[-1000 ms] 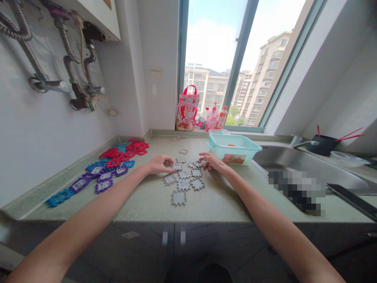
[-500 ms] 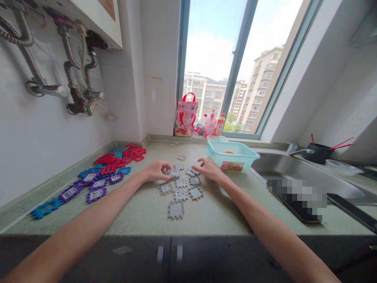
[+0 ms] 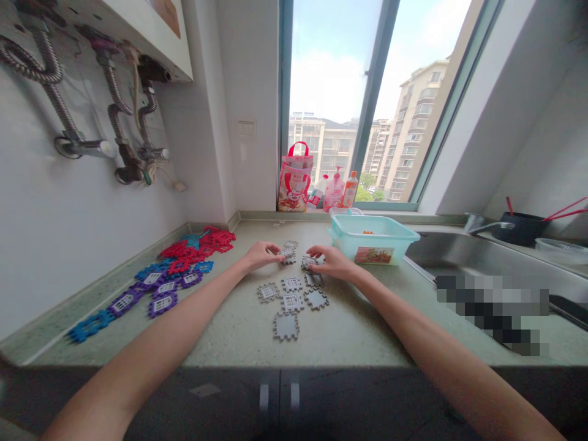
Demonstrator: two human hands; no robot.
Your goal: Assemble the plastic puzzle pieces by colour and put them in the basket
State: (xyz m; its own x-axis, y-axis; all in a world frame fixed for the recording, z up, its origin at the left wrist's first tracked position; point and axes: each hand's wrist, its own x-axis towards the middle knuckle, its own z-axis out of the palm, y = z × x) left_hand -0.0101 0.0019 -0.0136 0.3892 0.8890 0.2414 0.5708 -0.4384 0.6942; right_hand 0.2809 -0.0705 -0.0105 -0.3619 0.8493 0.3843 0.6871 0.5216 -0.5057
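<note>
Several grey interlocking tiles (image 3: 292,300) lie on the pale green counter (image 3: 229,324) in front of me. My left hand (image 3: 261,253) pinches a grey tile (image 3: 287,253) at the far side of the group. My right hand (image 3: 329,262) is closed on another grey tile (image 3: 309,262) just to its right. The two held tiles are close together, a little apart. One grey tile (image 3: 285,326) lies alone nearest the counter's front edge.
Red tiles (image 3: 197,242), purple tiles (image 3: 158,289) and blue tiles (image 3: 89,324) lie along the left wall. A teal plastic tub (image 3: 372,240) stands right of my hands, next to a steel sink (image 3: 482,263). A red bag (image 3: 294,184) and bottles (image 3: 337,188) stand at the window.
Both hands have moved further away from me and closer together, each now gripping a grey tile at the far end of the group. The view shifted slightly.
</note>
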